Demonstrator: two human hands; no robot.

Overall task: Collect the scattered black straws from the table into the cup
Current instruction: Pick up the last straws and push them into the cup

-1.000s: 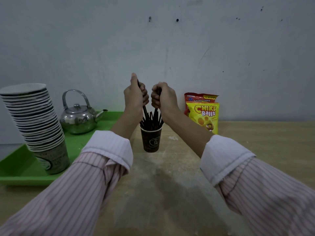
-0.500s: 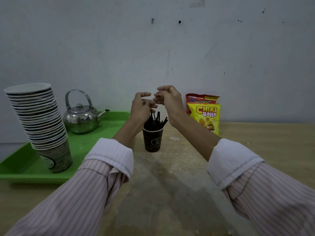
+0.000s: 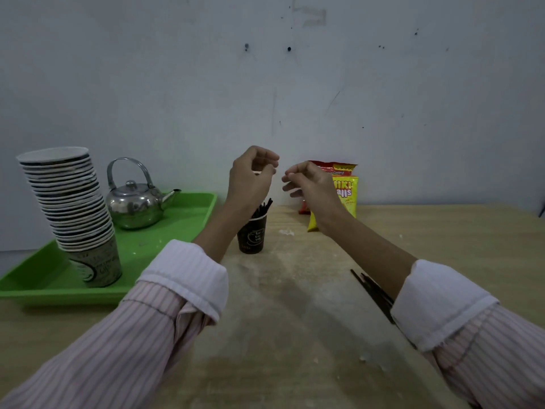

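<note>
Both hands hang above the dark cup (image 3: 253, 235), which stands toward the far edge of the tabletop (image 3: 295, 335) with a bunch of black straws (image 3: 263, 208) in it: the left hand (image 3: 250, 180) has loosely curled fingers and holds nothing, and the right hand (image 3: 312, 184) is likewise slack and empty. A few more loose straws (image 3: 372, 290) lie nearer the right edge, partly hidden under the right forearm. A green tray (image 3: 188, 215) at the left edge carries a kettle (image 3: 135, 206) and stacked cups (image 3: 70, 208), and snack bags (image 3: 346, 191) stand at the far edge.

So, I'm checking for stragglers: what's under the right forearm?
Black straws lie on the table there; their near ends vanish beneath the forearm and cuff, so their number is unclear.
</note>
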